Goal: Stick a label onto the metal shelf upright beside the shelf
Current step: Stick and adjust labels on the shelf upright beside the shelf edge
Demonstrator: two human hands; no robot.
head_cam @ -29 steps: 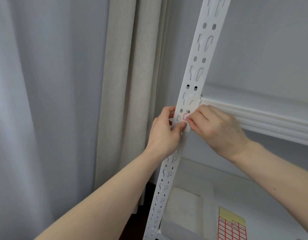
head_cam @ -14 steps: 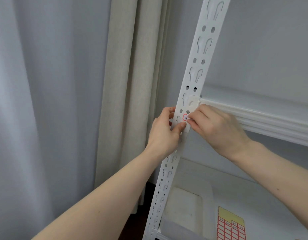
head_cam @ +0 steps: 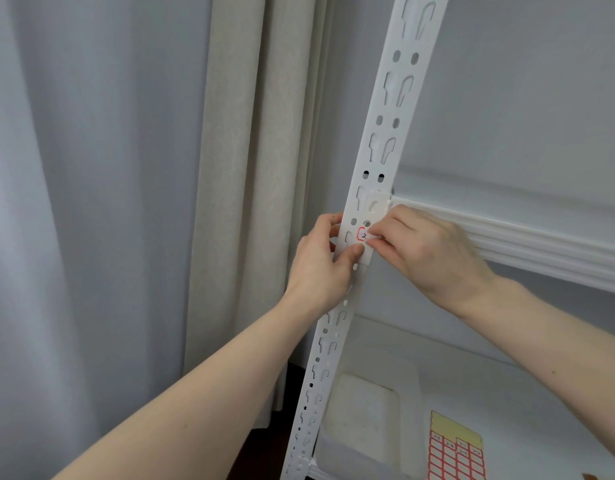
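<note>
On the lower shelf nearest me lies the label sheet. Further up, my left hand grips the white upright, thumb on its face. My right hand pinches the red-bordered label against the upright just below the upper shelf. Little has shifted in the past second; my fingertips seem to have pressed it flatter, nearly stuck.

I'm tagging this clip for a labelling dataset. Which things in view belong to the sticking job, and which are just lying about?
In the job:
- label, red-bordered, on the upright
- metal shelf upright
- right hand, fingertips on the label
- left hand, gripping the upright

Lying about:
- label sheet on the lower shelf
- curtain
- white tray
</note>
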